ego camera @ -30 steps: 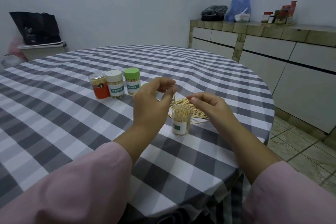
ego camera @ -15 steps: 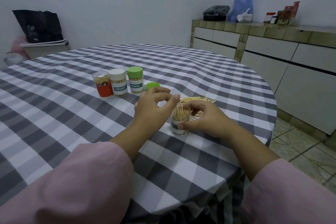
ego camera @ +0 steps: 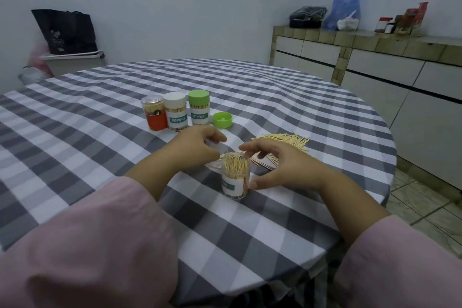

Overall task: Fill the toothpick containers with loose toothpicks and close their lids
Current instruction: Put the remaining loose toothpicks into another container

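Toothpick container [ego camera: 235,177] btwn right hand [ego camera: 282,170] thumb & fingers.

Both hands [ego camera: 197,147] [ego camera: 282,170] apparently curled

left hand [ego camera: 193,149] grip blurred, toothpick pile [ego camera: 282,142] partly hidden behind right hand [ego camera: 280,170]

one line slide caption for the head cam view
Right hand steadies an open toothpick container on the checked table; left hand beside it, loose toothpicks behind.
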